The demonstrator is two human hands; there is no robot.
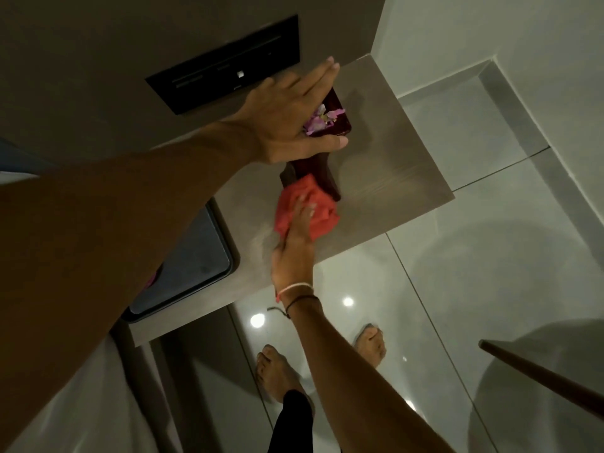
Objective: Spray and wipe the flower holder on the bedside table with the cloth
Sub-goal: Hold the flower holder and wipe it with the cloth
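A dark reddish wooden flower holder stands on the grey bedside table, with pink and purple petals in its top. My left hand lies flat over the holder's top, fingers stretched out, thumb at its near rim. Lower down, my right hand presses a red cloth against the holder's dark base. The cloth hides the near part of the base. No spray bottle is in view.
A black switch panel is set in the wall behind the table. A dark tray-like slab lies at the table's left. Glossy white floor tiles and my bare feet are below. A dark wooden rail crosses the lower right.
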